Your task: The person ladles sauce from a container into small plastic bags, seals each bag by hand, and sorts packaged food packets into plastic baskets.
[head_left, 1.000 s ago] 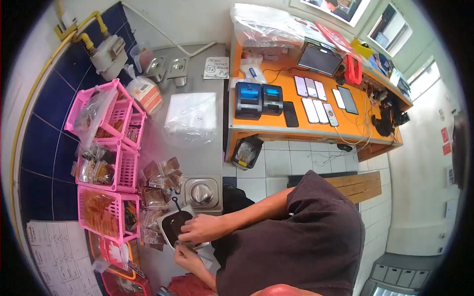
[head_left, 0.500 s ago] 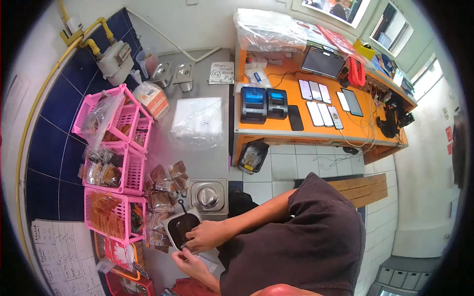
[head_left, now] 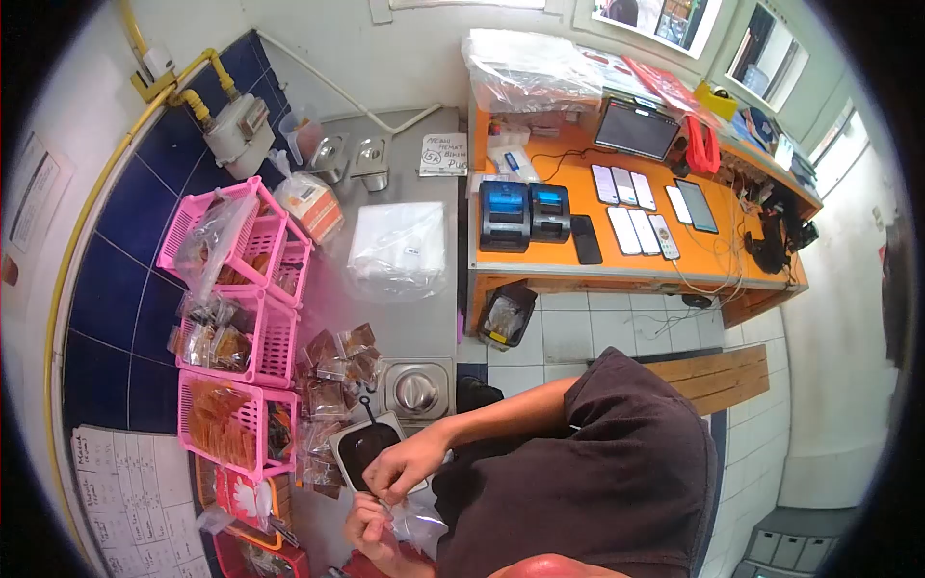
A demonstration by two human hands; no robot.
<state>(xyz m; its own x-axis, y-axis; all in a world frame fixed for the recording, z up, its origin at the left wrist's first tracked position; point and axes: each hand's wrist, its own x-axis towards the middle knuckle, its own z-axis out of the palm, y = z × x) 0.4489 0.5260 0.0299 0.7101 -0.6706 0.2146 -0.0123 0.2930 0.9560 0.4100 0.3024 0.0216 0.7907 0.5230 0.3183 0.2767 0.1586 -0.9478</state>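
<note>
My right hand (head_left: 405, 466) is closed, fingers pinched together, over the near edge of a steel container (head_left: 368, 445) of dark sauce. A black handle sticks out of the container. Just below, my left hand (head_left: 368, 525) is also closed, and its fingertips almost meet those of my right. A small clear plastic bag (head_left: 418, 525) bulges beside both hands, its top gathered between their fingers. Filled clear sachets (head_left: 328, 397) lie heaped beside the container. A steel lidded pan (head_left: 416, 388) sits above it in view.
Pink baskets (head_left: 236, 419) with packets line the tiled wall. A plastic-wrapped white stack (head_left: 397, 239) lies on the steel counter (head_left: 332, 279). An orange desk (head_left: 578, 183) holds phones, two black-and-blue devices and a screen. Near the desk is a wooden bench (head_left: 713, 376).
Both hands have drawn back from over the sauce container toward its near edge, and the clear bag now shows more fully. The whole view has shifted slightly.
</note>
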